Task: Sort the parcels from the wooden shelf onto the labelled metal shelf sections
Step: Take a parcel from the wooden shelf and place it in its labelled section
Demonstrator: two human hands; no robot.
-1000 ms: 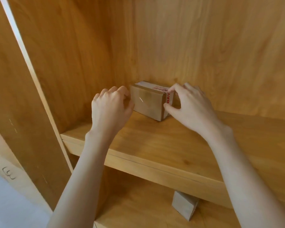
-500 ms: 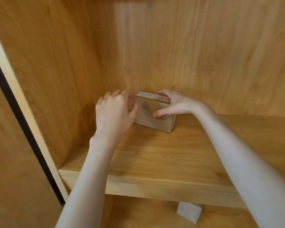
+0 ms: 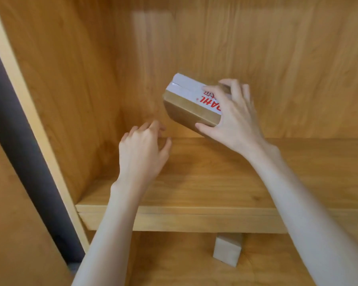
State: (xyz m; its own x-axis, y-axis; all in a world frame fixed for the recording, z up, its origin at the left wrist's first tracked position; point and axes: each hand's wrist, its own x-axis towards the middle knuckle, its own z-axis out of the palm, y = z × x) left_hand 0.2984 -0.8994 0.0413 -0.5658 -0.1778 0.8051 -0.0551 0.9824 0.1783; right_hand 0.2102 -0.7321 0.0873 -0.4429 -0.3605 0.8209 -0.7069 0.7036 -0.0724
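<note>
A small brown cardboard parcel with white tape and red lettering is lifted off the wooden shelf board, tilted, in the back left corner of the compartment. My right hand grips its right end, thumb underneath and fingers over the top. My left hand hovers below and left of the parcel with loosely curled fingers, holding nothing and apart from the box.
A second small cardboard parcel stands on the lower shelf under the board's front edge. The wooden side wall closes the left, the back panel is close behind. A dark gap runs beside the shelf frame.
The parcel stood on the shelf between both hands. Now my right hand has raised and tilted it off the board, and my left hand has let go and dropped lower.
</note>
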